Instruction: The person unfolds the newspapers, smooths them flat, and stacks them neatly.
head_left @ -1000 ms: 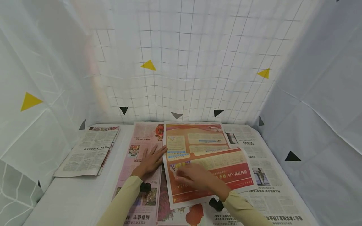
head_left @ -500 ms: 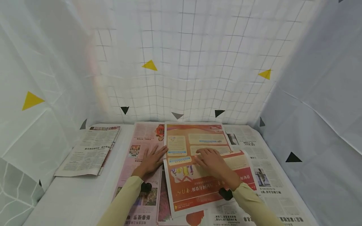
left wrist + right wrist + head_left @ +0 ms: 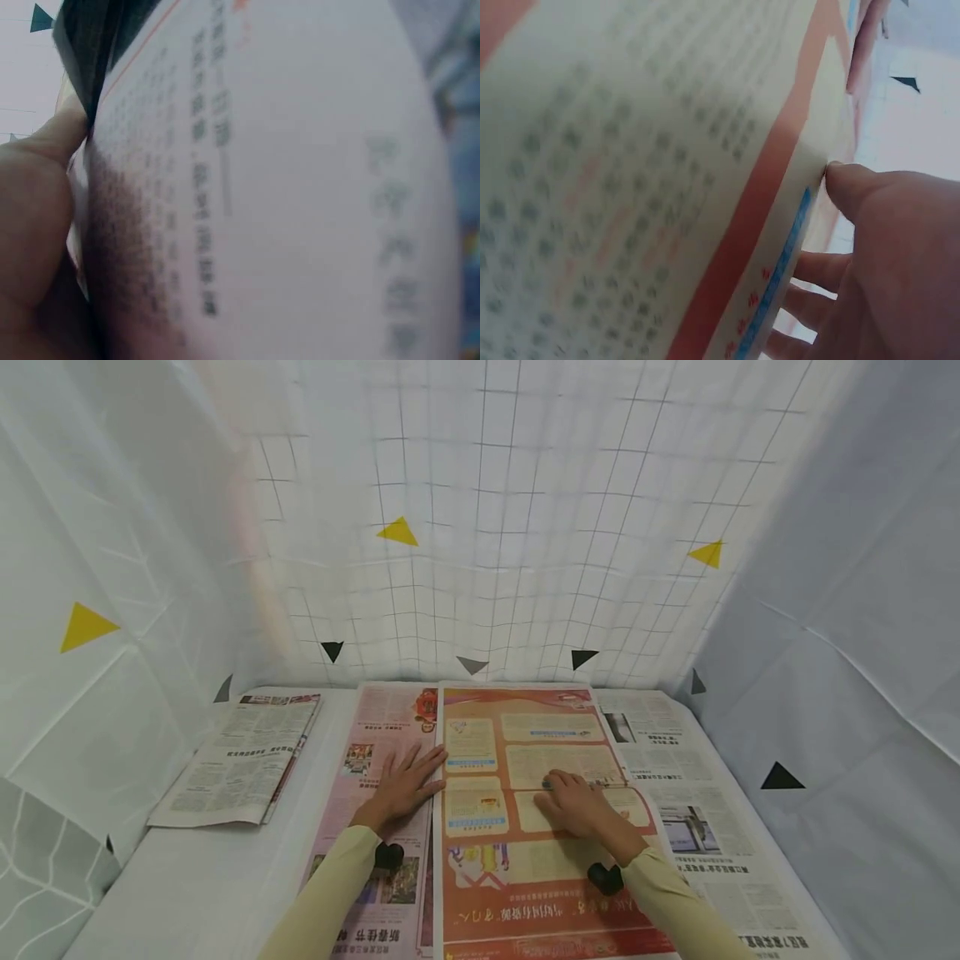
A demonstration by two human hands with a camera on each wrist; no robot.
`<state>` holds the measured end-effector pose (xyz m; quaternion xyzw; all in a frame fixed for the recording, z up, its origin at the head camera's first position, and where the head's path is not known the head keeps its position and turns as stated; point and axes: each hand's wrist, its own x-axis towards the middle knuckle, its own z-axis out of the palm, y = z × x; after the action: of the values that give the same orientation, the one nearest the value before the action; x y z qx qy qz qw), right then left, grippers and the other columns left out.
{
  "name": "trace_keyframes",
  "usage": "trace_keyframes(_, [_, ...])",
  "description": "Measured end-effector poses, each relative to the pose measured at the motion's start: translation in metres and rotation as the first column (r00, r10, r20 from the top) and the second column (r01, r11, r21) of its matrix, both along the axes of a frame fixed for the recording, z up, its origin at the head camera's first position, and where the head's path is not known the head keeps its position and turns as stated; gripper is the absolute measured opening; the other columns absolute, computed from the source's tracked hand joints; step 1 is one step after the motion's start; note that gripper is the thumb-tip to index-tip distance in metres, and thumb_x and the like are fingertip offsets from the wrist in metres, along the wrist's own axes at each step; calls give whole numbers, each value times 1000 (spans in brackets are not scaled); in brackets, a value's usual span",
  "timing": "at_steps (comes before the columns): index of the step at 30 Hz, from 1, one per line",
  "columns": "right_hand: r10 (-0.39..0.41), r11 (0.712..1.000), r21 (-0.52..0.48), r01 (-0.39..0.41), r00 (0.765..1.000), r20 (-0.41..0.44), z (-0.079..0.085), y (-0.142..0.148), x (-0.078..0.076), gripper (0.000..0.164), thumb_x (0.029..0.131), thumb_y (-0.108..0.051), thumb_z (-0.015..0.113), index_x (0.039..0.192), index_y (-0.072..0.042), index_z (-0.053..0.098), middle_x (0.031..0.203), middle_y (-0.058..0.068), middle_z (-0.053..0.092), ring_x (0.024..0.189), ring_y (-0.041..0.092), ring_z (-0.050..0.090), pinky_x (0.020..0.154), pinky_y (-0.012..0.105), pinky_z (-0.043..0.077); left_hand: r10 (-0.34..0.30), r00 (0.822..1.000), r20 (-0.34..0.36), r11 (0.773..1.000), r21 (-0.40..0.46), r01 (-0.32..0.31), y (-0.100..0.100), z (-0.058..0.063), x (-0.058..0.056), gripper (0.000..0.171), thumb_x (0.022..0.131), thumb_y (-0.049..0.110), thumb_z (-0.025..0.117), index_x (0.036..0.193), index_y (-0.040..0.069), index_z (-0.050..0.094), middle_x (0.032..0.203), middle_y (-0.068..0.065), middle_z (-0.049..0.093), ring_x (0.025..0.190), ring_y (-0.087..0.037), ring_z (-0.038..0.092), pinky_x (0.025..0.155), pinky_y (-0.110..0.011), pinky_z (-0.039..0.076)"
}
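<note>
A red-and-cream newspaper sheet (image 3: pixel 543 914) lies unfolded over other newspaper pages. A crease crosses it near the middle. My left hand (image 3: pixel 401 789) rests with spread fingers at its left edge, over the pink page (image 3: pixel 378 727). On the right half of the sheet my right hand (image 3: pixel 581 814) rests with its fingers loosely bent, touching the paper. In the right wrist view the thumb and fingertips of the right hand (image 3: pixel 900 247) touch the printed sheet (image 3: pixel 630 172). The left wrist view shows part of the left hand (image 3: pixel 34 217) beside blurred newsprint (image 3: pixel 300 172).
A folded newspaper stack (image 3: pixel 236 768) lies on the white table (image 3: pixel 172 889) at the left. Grey newsprint (image 3: pixel 708 797) extends past the sheet on the right. White sheeting (image 3: pixel 480 568) walls in the back and both sides.
The sheet's near part, earlier skewed and folded over, now lies straight and opened toward me. My right hand has moved right and up from the lower middle. The left hand has stayed put.
</note>
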<state>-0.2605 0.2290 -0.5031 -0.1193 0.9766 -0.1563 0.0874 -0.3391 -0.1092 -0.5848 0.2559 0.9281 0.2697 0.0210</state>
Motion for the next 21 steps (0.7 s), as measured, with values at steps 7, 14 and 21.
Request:
trace_keyframes(7, [-26,999,29,26,1000,18,-13,9,-1,61,106,-38,54,155,-5,40,167,22,30,153,48,31,111,85,21,7,1000,-6,1000,-6,-7,1,-2,1,68,104,52,50,163,26,31,173,3,25,164,-35,7,124,-73,-7])
trace_keyframes(14, [-22,999,-33,21,1000,-5,-24,19,-1,65,105,-37,56,158,-4,36,169,22,25,154,49,24,110,89,13,19,1000,-2,1000,-9,-19,2,0,3,68,104,53,51,163,26,31,173,3,26,164,-35,9,124,-73,-6])
trace_keyframes(21, [-20,998,-67,17,999,-41,-41,24,-5,72,105,-45,52,161,-7,29,171,20,19,157,48,18,105,94,1,23,1000,0,999,-26,-23,2,7,5,67,104,50,52,163,24,32,174,-5,21,163,-37,9,125,-73,-5])
